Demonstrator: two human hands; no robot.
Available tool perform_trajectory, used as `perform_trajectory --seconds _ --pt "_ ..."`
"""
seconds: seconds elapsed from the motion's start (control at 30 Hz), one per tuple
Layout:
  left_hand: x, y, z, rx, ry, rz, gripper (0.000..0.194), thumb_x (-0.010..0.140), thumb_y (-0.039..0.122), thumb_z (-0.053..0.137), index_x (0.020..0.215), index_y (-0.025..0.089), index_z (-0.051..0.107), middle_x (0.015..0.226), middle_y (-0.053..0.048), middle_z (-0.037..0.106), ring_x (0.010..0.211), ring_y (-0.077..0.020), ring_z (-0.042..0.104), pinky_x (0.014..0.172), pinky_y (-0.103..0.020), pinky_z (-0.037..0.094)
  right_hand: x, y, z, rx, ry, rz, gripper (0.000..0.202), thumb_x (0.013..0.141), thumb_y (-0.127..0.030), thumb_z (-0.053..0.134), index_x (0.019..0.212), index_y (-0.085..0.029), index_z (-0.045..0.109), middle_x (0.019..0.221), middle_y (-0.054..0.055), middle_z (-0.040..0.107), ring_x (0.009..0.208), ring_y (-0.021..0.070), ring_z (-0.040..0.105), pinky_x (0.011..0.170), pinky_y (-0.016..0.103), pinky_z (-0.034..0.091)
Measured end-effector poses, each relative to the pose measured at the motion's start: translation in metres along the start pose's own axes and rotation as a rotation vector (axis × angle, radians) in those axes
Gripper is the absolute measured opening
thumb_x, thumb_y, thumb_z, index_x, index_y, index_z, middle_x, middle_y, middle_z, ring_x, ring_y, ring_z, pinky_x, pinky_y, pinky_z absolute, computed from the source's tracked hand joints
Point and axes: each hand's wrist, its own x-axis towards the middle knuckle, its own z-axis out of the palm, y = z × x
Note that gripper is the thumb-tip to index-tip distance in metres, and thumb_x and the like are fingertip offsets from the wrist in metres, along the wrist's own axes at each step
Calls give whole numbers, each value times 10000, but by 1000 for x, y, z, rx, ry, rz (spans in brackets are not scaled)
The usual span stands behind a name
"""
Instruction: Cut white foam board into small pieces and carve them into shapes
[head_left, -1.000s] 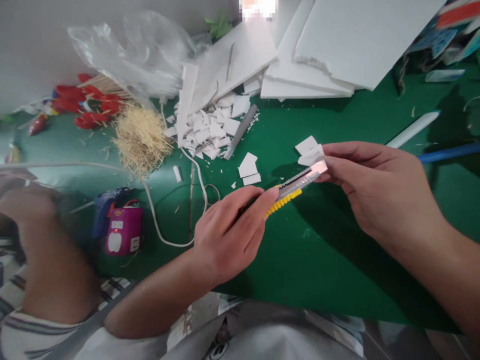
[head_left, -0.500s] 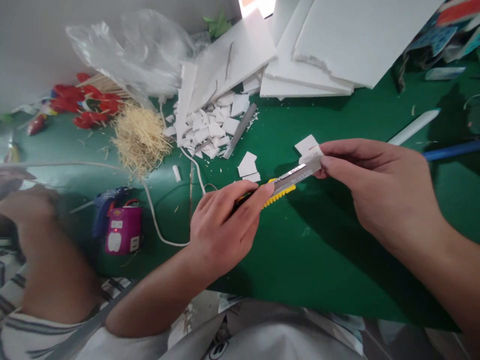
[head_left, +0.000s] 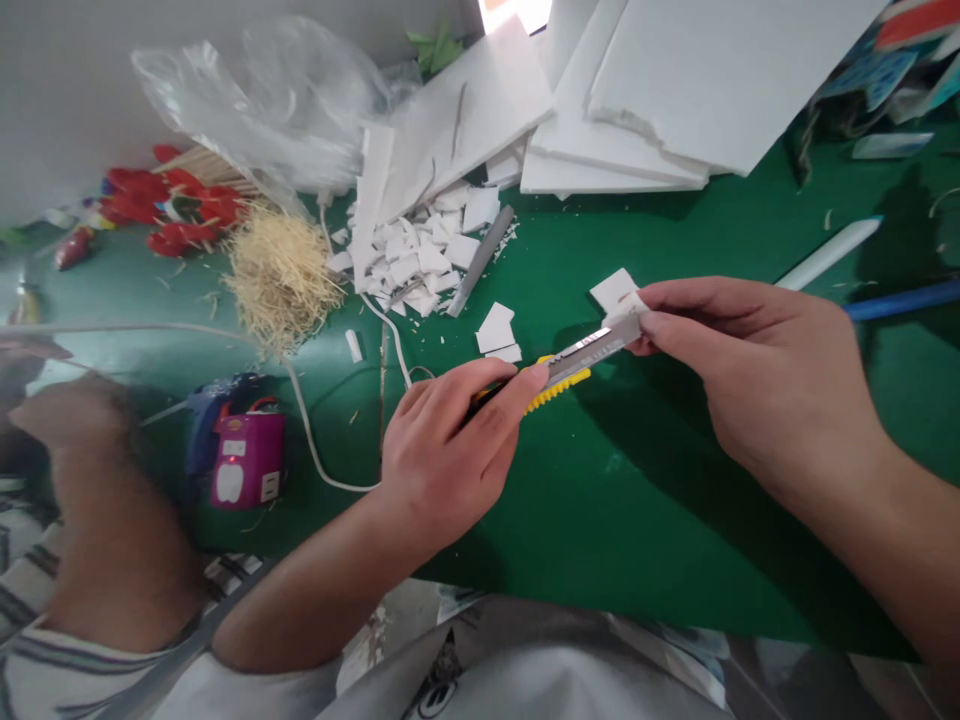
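Observation:
My left hand (head_left: 457, 440) is closed around a yellow utility knife (head_left: 559, 388), its metal part pointing up and to the right. Between thumb and fingertips, my right hand (head_left: 765, 370) pinches a small white foam piece (head_left: 628, 308). The knife's tip meets that piece close to my right thumb; whether the blade has cut into it I cannot tell. Just behind the piece a flat white foam square (head_left: 611, 288) shows, partly overlapped by it. Left of the knife, other cut foam bits (head_left: 496, 328) lie on the green table (head_left: 637, 520).
A heap of foam scraps (head_left: 427, 250) lies at the back with a grey strip (head_left: 484, 262) on it. Large foam boards (head_left: 675, 90) are stacked behind. Left are dry straw (head_left: 281, 265), a purple box (head_left: 247, 460), a white cable (head_left: 307, 440) and a co-worker's arm (head_left: 105, 510).
My hands, the knife and the foam piece stay almost where they were. The co-worker's hand at the left has shifted slightly to the right.

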Motion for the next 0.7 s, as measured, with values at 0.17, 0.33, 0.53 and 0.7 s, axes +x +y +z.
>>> perform_trajectory --seconds 0.17,0.33,0.53,0.7 --pt "-1 0 0 6 -13 -13 344 955 54 629 1238 233 705 1085 -37 791 950 -149 768 808 -259 603 1 1 -1 -13 -2 -13 97 730 -211 822 789 -287 838 773 -19 787 715 158 723 688 309 610" --pt "-2 -1 0 8 -7 -6 357 949 44 636 1247 231 695 1085 -39 787 953 -150 766 803 -257 590 1 -2 0 -57 -17 -18 109 763 -198 808 788 -300 836 753 -29 782 682 148 712 624 288 573" --pt "-1 -1 -1 13 -14 -5 339 958 49 628 1243 216 702 1081 -47 789 955 -156 770 777 -257 590 -3 -12 -1 -201 -36 -55 174 784 -129 749 798 -288 817 773 -39 782 690 141 698 669 290 569" --pt "0 0 -1 18 -16 -8 338 966 58 613 1244 225 707 1071 -39 790 955 -150 770 796 -253 608 -1 -12 0 -206 -55 -4 152 790 -144 748 783 -285 806 763 -27 773 690 163 698 672 318 569"
